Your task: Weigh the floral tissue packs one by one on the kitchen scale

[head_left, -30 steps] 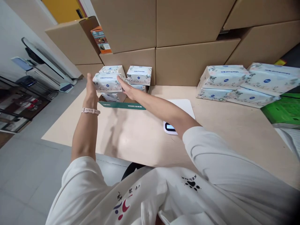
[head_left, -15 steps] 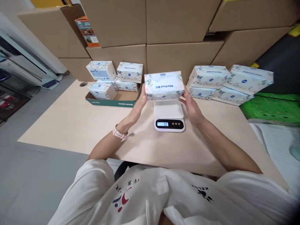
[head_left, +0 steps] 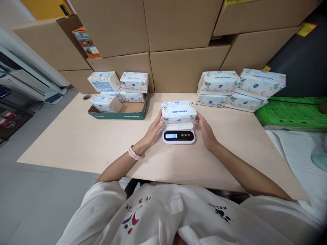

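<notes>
A white floral tissue pack (head_left: 178, 112) is between my two hands, at the level of the white kitchen scale's (head_left: 178, 141) platform. It covers most of that platform; whether it rests there fully I cannot tell. The lit display reads 0.0. My left hand (head_left: 154, 131) grips the pack's left end, its fingers along the side. At the right end, my right hand (head_left: 206, 132) presses with its fingertips, the palm apart from the pack. A pink watch band (head_left: 134, 153) is on my left wrist.
A green shallow carton (head_left: 117, 116) with several tissue packs stands on the left of the table (head_left: 76, 143). More packs are stacked (head_left: 219, 83) at the back right. Large cardboard boxes (head_left: 189, 68) form a wall behind. A green crate (head_left: 293, 115) stands beyond the right edge.
The tissue pack has come down from above the scale onto its platform area, both hands lowering with it. The display still shows 0.0. The view has shifted slightly.
</notes>
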{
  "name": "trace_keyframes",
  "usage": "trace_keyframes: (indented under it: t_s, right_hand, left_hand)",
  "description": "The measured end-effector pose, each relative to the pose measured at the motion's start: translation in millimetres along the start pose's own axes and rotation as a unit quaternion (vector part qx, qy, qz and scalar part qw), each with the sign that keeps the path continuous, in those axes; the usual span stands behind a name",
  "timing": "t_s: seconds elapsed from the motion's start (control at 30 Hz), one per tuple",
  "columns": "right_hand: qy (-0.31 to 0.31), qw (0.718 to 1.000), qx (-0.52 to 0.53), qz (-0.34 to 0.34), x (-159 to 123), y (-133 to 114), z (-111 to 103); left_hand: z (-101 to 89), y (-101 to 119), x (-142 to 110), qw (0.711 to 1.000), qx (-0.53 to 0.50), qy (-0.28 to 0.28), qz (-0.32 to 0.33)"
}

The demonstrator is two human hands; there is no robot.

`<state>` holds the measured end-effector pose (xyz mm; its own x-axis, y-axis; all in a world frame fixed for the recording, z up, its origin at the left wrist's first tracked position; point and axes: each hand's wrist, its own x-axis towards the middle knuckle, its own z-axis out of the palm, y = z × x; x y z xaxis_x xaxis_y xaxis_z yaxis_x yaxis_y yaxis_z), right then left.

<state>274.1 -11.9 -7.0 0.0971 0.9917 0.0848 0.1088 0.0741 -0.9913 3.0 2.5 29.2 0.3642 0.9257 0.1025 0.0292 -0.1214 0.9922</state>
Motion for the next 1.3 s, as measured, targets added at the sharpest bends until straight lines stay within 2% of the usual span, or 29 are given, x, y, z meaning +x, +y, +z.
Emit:
trace_keyframes:
  t_s: [0.07, 0.2, 0.37, 0.43, 0.57, 0.67, 1.3]
  right_hand:
    - [0.056, 0.998, 0.025, 0.003, -0.4, 10.3, 0.3]
    - [0.117, 0.991, 0.056, 0.012, 2.6, 25.5, -1.9]
    - [0.158, 0.985, 0.072, 0.006, 4.0, 29.3, -2.1]
    - [0.160, 0.984, 0.075, 0.001, 3.1, 28.9, -1.3]
    - [0.158, 0.985, 0.074, -0.003, 2.0, 28.5, -0.4]
    - [0.158, 0.985, 0.074, -0.002, 2.2, 28.1, 0.5]
    - [0.150, 0.987, 0.064, -0.008, 2.3, 25.5, 1.8]
  left_hand:
    - [-3.2, -10.5, 0.9, 0.999, -0.012, 0.030, -0.019]
    - [-14.6, -28.5, 2.0, 0.986, -0.081, 0.077, -0.120]
    - [-25.4, -26.4, 3.0, 0.965, -0.167, 0.114, -0.166]
    - [-28.4, -21.8, 5.0, 0.948, -0.220, 0.140, -0.181]
    - [-36.3, -15.5, 10.9, 0.892, -0.341, 0.181, -0.234]
    - [-40.7, -13.5, 13.9, 0.869, -0.378, 0.191, -0.256]
    - [-38.0, -11.2, 13.8, 0.876, -0.357, 0.186, -0.266]
